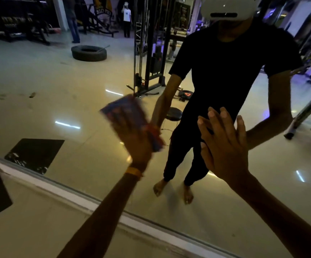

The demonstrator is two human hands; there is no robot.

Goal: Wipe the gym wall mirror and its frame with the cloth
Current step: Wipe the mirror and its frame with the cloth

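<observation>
- The mirror [39,75] fills most of the view, and its white frame [61,189] runs along the mirror's lower edge.
- The left hand [132,142] presses a blue and red cloth [121,112] on the mirror glass, above the lower edge. Blur hides whether its fingers curl around the cloth.
- The right hand [223,149] lies flat on the mirror, further right, with straight fingers, and it holds nothing.
- A yellow wristband [134,172] is on the left wrist, in front of the mirror.
</observation>
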